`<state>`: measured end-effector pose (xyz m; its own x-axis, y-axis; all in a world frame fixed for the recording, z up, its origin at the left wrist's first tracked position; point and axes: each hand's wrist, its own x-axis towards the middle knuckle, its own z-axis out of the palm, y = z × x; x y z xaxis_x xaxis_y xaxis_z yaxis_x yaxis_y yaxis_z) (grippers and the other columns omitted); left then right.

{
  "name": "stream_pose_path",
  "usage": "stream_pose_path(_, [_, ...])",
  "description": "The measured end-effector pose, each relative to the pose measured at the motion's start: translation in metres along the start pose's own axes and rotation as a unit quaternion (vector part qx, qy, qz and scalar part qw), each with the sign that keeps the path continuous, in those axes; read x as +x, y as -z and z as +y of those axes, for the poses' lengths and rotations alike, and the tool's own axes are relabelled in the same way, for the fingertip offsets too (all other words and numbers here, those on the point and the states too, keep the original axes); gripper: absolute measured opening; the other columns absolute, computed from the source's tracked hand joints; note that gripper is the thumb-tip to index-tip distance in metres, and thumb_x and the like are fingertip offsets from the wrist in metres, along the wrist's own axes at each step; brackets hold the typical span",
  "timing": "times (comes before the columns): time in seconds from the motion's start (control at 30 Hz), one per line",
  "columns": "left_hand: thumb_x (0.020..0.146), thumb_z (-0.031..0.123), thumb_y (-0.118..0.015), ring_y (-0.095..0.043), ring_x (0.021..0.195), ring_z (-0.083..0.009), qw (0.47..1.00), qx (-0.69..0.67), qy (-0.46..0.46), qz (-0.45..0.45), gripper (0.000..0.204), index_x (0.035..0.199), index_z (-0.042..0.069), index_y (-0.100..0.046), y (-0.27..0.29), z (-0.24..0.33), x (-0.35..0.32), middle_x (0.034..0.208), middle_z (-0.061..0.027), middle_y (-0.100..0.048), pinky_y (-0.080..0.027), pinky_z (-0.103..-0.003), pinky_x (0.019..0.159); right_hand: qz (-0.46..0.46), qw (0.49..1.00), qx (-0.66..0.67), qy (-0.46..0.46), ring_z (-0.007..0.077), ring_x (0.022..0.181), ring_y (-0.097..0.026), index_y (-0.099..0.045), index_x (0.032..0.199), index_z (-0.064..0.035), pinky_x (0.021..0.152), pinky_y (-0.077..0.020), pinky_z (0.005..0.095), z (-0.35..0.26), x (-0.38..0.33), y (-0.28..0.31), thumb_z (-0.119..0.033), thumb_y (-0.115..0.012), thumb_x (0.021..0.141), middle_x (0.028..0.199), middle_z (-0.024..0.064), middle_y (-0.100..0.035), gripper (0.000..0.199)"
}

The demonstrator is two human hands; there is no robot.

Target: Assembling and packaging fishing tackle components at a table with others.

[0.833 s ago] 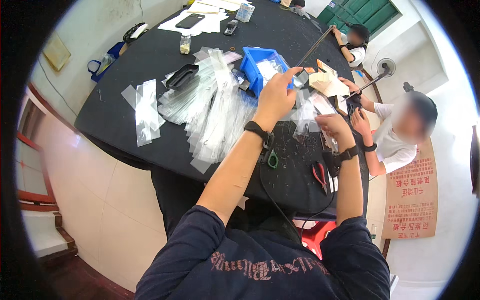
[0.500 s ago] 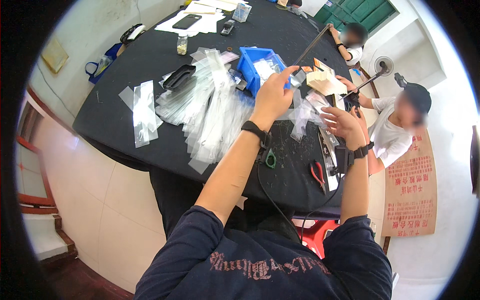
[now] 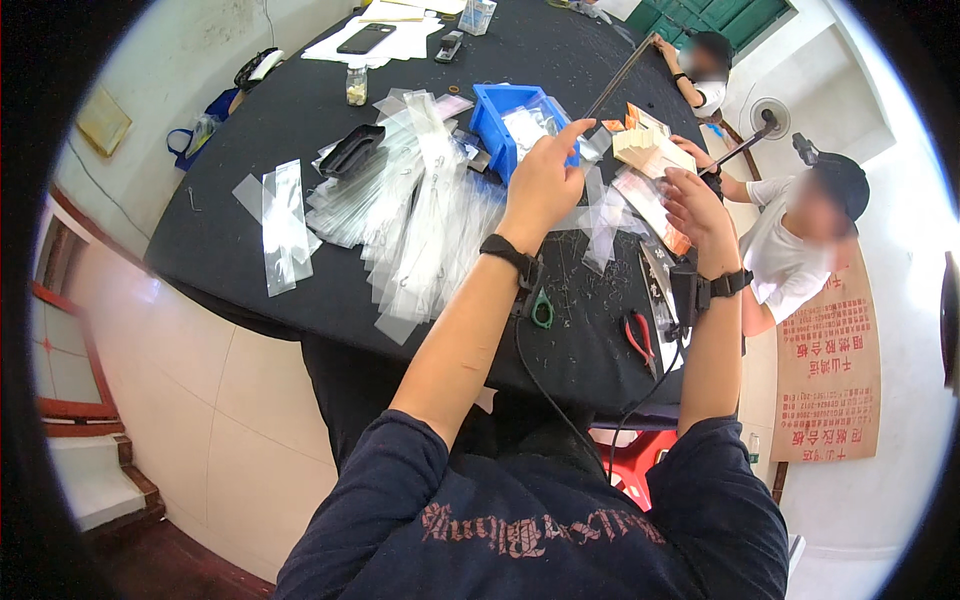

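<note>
My left hand is raised beside the blue bin, its index finger stretched out and its thumb apart. Close to that fingertip ends a thin dark rod; whether they touch I cannot tell. No object shows in my left hand, though its inner fingers are hidden. My right hand hangs open, fingers spread and slightly bent, near a stack of cream cards and an orange-and-white printed packet. Small clear packets lie in the bin. Clear plastic sleeves lie between my hands.
A big fanned pile of clear sleeves covers the left side, with a black tray on it. Green-handled scissors and red-handled pliers lie near me. A jar and phone stand farther off. Two co-workers sit on the right.
My right hand has risen away from me, toward the cream cards, its fingers now pointing more upward. My left hand stays in nearly the same place. The nearer co-worker's hand has shifted beside the cards.
</note>
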<state>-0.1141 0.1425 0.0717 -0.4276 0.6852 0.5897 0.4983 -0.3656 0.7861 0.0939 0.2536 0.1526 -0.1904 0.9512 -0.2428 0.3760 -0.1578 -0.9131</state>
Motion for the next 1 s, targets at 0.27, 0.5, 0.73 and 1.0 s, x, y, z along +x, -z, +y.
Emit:
stream_pose_path(0.27, [0.075,0.002,-0.048,-0.060,0.071,-0.0215,1.000,-0.009,0.004,-0.004,0.061,0.132,0.024,-0.049,0.001,0.001,-0.009,0.093,-0.0114,-0.061,-0.049,-0.032,0.067,-0.178,0.945,0.271,0.052,0.0188,0.089,-0.063,-0.053,0.109,-0.0038,0.077,-0.0540,0.0288,-0.055,0.033,0.014,-0.009,-0.060,0.089,0.109,0.0090,-0.063,0.022])
stream_pose_path(0.5, [0.076,0.000,-0.049,-0.059,0.072,-0.0230,1.000,0.006,0.005,-0.005,0.062,0.133,0.023,-0.049,0.007,0.010,-0.010,0.090,-0.0118,-0.058,-0.049,-0.032,0.068,-0.083,0.940,0.217,0.250,0.0114,0.093,-0.064,-0.060,0.116,-0.0023,0.070,-0.0535,0.0191,-0.142,0.012,-0.018,-0.013,-0.065,0.088,0.108,0.0049,-0.067,0.031])
stream_pose_path(0.73, [0.074,0.002,-0.049,-0.055,0.076,-0.0315,1.000,-0.014,0.005,0.003,0.060,0.131,0.022,-0.050,0.007,0.010,-0.009,0.079,-0.0128,-0.051,-0.045,-0.042,0.069,0.006,0.945,0.189,0.267,0.0131,0.086,-0.067,-0.063,0.108,-0.0032,0.066,-0.0518,0.0198,-0.152,0.012,-0.048,-0.013,-0.067,0.086,0.100,0.0062,-0.070,0.025])
stream_pose_path(1.0, [0.076,0.001,-0.051,-0.060,0.077,-0.0243,1.000,-0.014,0.022,-0.001,0.058,0.131,0.020,-0.050,0.005,0.005,-0.007,0.091,-0.0116,-0.059,-0.049,-0.034,0.071,-0.036,0.969,0.045,0.239,0.0150,0.079,-0.068,-0.048,0.124,0.0023,0.064,-0.0523,0.0244,-0.117,0.011,-0.031,-0.009,-0.068,0.079,0.099,0.0104,-0.069,0.050])
